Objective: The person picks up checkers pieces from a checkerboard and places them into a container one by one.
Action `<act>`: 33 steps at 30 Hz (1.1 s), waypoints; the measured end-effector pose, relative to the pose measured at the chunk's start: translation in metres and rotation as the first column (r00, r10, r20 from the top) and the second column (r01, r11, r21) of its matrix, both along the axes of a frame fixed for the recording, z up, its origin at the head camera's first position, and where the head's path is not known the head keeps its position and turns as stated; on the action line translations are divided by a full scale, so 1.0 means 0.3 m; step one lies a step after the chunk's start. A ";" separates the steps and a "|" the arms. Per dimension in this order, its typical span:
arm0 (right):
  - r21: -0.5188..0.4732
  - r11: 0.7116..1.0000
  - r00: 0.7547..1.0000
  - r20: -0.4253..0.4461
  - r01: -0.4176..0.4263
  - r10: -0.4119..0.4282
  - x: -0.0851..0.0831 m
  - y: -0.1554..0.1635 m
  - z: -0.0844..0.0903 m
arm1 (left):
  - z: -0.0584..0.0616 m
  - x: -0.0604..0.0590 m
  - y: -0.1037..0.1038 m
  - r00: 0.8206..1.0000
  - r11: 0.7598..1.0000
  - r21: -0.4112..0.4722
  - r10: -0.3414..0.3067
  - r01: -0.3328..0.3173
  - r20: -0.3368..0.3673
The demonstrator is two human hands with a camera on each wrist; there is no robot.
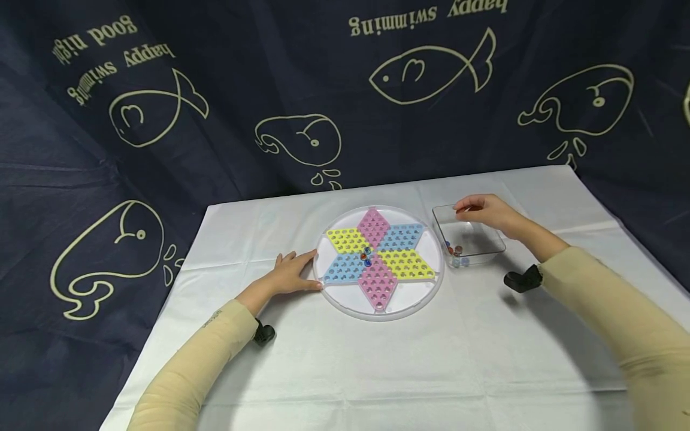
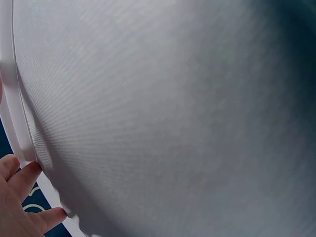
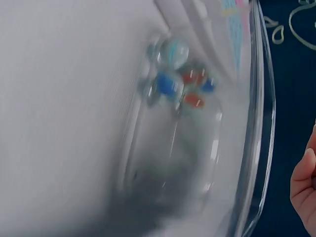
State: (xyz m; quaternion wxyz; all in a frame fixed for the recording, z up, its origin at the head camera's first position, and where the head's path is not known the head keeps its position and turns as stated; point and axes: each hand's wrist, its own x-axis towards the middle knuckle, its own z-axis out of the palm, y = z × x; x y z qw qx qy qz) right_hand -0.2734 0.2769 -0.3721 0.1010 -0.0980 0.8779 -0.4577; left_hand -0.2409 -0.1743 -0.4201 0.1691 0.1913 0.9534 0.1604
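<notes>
A round white Chinese checkers board carries a star of pink, yellow and blue holed sections. Several marbles sit near its centre. My left hand has its fingers spread, fingertips right at the board's left rim; in the left wrist view its fingers reach that edge. Over the far side of a clear box is my right hand, fingers bent and thumb close to them. I cannot tell whether something is pinched there. Several marbles lie in one corner of the box.
A white cloth covers the table, with light creases. Behind its far edge hangs a dark blue curtain printed with fish and whales. The box stands close beside the board's right rim. Dark wrist cameras stick out below both wrists.
</notes>
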 end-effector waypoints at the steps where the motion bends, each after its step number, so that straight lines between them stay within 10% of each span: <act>1: -0.005 1.000 1.000 -0.005 -0.013 0.013 0.000 -0.017 0.001 | 0.000 0.000 -0.001 1.000 1.000 0.000 0.000 0.000 0.000; 33: -0.018 0.939 0.939 0.007 -0.342 0.343 0.003 -0.483 -0.083 | -0.005 -0.008 -0.002 1.000 1.000 -0.001 0.009 -0.009 0.006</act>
